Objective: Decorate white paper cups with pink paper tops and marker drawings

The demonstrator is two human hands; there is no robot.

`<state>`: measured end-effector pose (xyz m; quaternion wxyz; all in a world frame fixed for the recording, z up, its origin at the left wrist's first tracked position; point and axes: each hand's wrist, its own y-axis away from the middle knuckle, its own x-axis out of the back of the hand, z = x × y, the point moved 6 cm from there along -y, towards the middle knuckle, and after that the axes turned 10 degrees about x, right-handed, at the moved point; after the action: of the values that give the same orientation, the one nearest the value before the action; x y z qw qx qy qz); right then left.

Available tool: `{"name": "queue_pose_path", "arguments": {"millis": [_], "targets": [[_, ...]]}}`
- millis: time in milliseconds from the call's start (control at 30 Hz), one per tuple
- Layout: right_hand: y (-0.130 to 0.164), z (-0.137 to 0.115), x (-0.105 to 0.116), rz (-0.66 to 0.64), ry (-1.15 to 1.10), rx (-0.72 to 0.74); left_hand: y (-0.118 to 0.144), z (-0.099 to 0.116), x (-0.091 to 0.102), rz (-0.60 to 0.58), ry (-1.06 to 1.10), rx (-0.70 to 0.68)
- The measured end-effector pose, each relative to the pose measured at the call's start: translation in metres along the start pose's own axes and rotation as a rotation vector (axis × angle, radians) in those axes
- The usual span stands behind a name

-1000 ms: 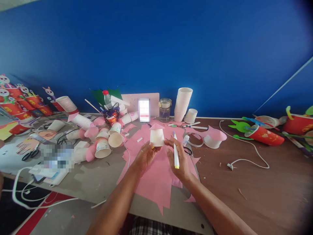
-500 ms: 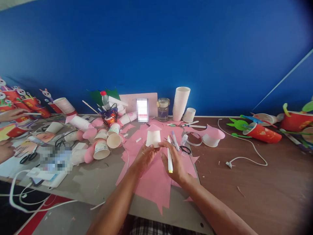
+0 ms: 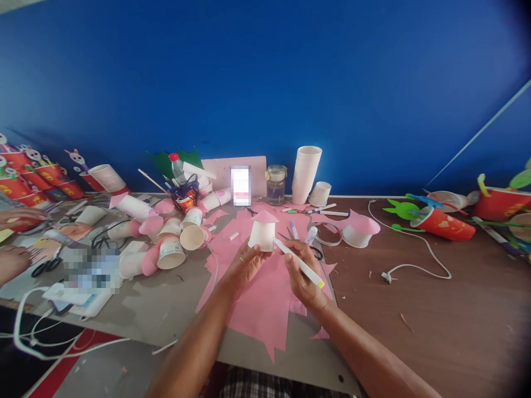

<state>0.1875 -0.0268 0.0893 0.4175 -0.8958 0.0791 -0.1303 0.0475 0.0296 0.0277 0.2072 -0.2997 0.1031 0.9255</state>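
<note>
My left hand [image 3: 245, 265] holds an upside-down white paper cup [image 3: 262, 236] by its lower rim. A pink paper cone [image 3: 265, 216] sits on top of the cup. Between the thumb and fingers of my right hand [image 3: 305, 273] is a white marker [image 3: 305, 267] with a yellow end pointing back toward me. The marker's other end is close to the cup's right side; whether it touches cannot be made out. Beneath both hands lie pink paper sheets [image 3: 259, 318]. Scissors [image 3: 317, 252] lie partly hidden behind my right hand.
A tall cup stack [image 3: 307, 174], a lidded jar [image 3: 276, 184] and a phone [image 3: 241, 186] stand at the back. Pink-topped cups [image 3: 171, 252] crowd the left. Another cone-topped cup [image 3: 357, 235] and a white cable [image 3: 431, 249] lie right. Another person's hands [image 3: 14, 262] work far left.
My right hand has tilted the marker, bringing its front end close to the cup's right side. The cup has turned slightly in my left hand. The other person's hands have shifted.
</note>
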Motion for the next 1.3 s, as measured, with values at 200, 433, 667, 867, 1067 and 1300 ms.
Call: {"name": "queue_pose_path", "arguments": {"millis": [200, 433, 667, 867, 1067, 1300], "targets": [[0.0032, 0.0059, -0.0053, 0.022, -0.112, 0.049, -0.0004, -0.0012, 0.0008, 0.007, -0.026, 0.004], [-0.0007, 0.0032, -0.0042, 0.021, -0.109, 0.048, -0.0008, -0.0028, 0.0010, -0.018, -0.006, 0.005], [-0.0017, 0.0056, -0.0035, 0.040, -0.094, 0.017, 0.0011, -0.0007, -0.0032, -0.039, -0.043, 0.003], [-0.0012, 0.0073, -0.0034, 0.035, -0.080, -0.001, 0.0012, -0.0006, -0.0025, -0.015, -0.009, 0.011], [-0.0022, 0.0079, -0.0034, 0.034, -0.077, -0.014, 0.0009, -0.0012, -0.0014, -0.027, -0.011, 0.016], [-0.0025, 0.0071, -0.0029, 0.025, -0.082, -0.005, 0.0013, 0.0000, -0.0021, -0.044, -0.032, 0.006]]}}
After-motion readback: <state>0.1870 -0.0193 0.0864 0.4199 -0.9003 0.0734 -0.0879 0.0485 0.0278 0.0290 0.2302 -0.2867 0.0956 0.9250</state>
